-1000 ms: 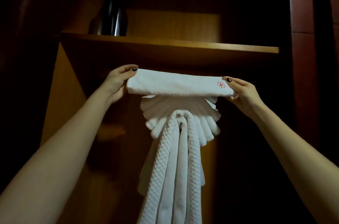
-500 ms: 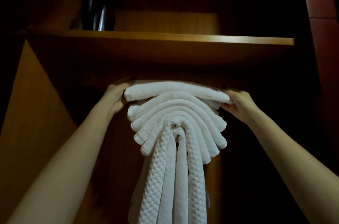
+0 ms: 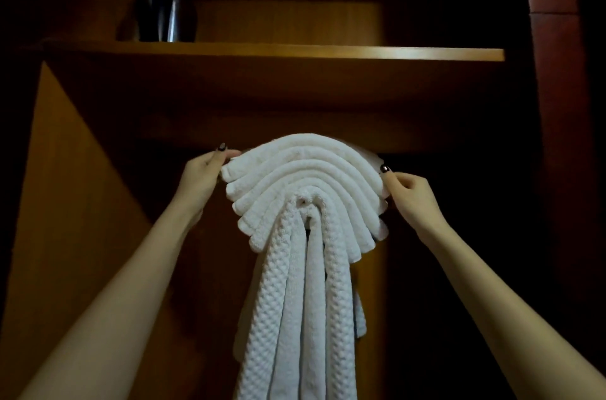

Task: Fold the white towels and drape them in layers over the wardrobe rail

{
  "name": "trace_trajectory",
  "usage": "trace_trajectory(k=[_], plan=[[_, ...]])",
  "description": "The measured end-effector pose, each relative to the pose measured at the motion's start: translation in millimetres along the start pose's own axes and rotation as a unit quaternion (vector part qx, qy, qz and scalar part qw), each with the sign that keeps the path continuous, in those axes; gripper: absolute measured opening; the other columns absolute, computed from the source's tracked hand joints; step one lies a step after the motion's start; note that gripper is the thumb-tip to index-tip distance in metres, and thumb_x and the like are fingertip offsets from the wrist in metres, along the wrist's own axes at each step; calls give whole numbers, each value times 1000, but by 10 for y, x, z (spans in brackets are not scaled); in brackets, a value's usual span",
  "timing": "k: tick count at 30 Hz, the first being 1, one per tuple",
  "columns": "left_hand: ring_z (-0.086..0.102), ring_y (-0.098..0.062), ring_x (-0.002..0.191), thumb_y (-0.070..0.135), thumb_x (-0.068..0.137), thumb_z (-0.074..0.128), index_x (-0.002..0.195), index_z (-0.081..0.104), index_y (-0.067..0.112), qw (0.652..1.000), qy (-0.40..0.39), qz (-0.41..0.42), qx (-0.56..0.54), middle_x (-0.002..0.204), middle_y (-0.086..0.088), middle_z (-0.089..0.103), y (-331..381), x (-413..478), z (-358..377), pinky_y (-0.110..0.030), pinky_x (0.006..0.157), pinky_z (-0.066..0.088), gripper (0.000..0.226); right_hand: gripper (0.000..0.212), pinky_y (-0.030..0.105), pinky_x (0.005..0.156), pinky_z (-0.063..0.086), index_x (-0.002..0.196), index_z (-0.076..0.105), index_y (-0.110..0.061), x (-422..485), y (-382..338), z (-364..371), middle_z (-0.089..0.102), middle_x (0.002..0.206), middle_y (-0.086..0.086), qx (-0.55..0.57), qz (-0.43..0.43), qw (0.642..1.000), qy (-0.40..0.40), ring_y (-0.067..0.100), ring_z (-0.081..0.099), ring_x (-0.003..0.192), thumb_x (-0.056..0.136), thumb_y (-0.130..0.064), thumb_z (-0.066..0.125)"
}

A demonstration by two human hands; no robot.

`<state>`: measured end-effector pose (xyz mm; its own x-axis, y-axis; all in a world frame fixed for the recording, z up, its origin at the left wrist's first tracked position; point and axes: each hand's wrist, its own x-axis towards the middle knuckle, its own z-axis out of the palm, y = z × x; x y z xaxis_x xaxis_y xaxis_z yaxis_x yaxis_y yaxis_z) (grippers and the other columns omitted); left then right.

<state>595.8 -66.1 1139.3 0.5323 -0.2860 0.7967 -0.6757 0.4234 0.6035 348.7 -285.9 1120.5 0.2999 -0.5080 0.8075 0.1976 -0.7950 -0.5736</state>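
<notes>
Left hand (image 3: 200,180) and right hand (image 3: 410,196) pinch opposite edges of the top towel (image 3: 311,145), close under the shelf (image 3: 328,52).

The one head-worn camera looks upward from close below the wooden shelf (image 3: 295,53), whose underside spans the view, the white towels (image 3: 305,176) hanging centred beneath it.

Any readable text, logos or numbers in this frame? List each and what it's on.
None readable.
The white towels show plain weave, with no print or label facing the camera.
The wooden shelf shows no lettering.
The dark shiny object on it is too dim to tell.
</notes>
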Motion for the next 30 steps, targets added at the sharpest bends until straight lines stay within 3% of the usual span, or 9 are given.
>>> trace_trajectory(k=[3,5,7,9,13,18,23,27,30], plan=[[48,-8,126,29,102,44,106,72,16,984,-19,108,141,127,9,59,230,-37,51,-26,105,36,31,34,18,67,40,90,67,-11,-13,-152,-1,61,92,-5,-92,-63,994,13,7,56,79,99,-39,49],[27,-6,138,34,102,43,111,72,17,946,-68,153,279,127,17,52,296,-48,103,-34,115,20,35,25,19,64,43,104,61,-21,-43,-253,48,65,94,-7,-85,-75,993,-40,5,61,76,99,-42,49],[31,-10,139,47,99,41,119,68,22,936,-108,138,306,126,15,54,302,-89,126,-36,114,24,42,28,18,73,43,123,52,-29,-85,-305,115,60,109,-16,-103,-87,986,-97,-3,57,87,99,-44,48],[54,-17,123,58,95,44,119,61,34,949,-131,91,271,120,12,62,275,-152,127,-28,96,42,38,45,23,82,42,140,40,-28,-114,-299,186,52,116,-16,-129,-94,979,-127,2,53,101,99,-45,47],[61,-18,98,82,72,29,116,44,49,937,-144,58,312,111,11,63,118,-253,172,-36,83,47,56,54,27,72,44,143,33,-28,-133,-294,244,60,109,-7,-164,-69,972,-155,13,59,96,97,-52,46],[48,-21,125,74,80,32,143,34,29,927,-186,72,316,137,3,49,283,-385,183,-39,101,40,78,55,30,89,41,149,27,-23,-176,-451,128,55,136,4,-182,-48,963,-190,24,55,120,100,-43,45],[27,-23,143,59,92,36,150,30,18,900,-127,133,395,154,-6,34,520,-745,21,-40,117,20,71,59,50,114,27,151,29,-17,-487,-506,44,34,154,12,-259,-18,956,-137,34,26,143,101,-44,42],[24,-24,145,45,99,43,152,24,14,884,-137,122,430,156,-9,29,659,-1306,-243,-41,118,19,63,60,49,114,25,151,30,-13,-1109,-662,71,30,155,15,-306,-15,940,-153,34,18,146,100,-42,45],[19,-21,147,46,100,40,153,21,16,839,-173,100,506,158,-6,26,675,-1856,-580,-43,120,15,64,59,47,112,27,150,30,-12,-1717,-825,187,30,153,17,-322,-41,928,-184,33,20,144,100,-40,45]])
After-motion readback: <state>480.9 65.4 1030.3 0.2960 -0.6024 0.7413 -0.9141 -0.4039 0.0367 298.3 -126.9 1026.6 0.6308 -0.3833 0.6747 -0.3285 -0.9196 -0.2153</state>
